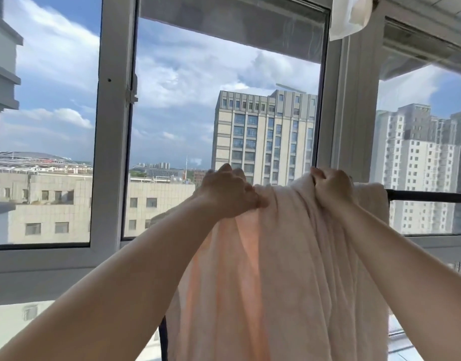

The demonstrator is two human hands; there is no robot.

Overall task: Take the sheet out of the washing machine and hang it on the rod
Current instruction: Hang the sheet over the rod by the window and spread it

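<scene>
Head view: both the left hand [228, 192] and right hand [331, 185] have fingers clenched on the sheet [284, 269], bunched over the rod [430, 197] at the window. Recommended: draw the hands apart along the rod to spread the folds evenly.

Enclosed laundry balcony of a high-rise flat.

Grey metal-framed sliding windows [112, 126] close off the space; through the glass stand a beige multi-storey block [263, 142] and white residential towers [419, 162], with lower rooftops well below eye level. A black horizontal drying rod [430, 196] carries a pale pink crumpled sheet [281, 269], marking domestic washing use.
</scene>
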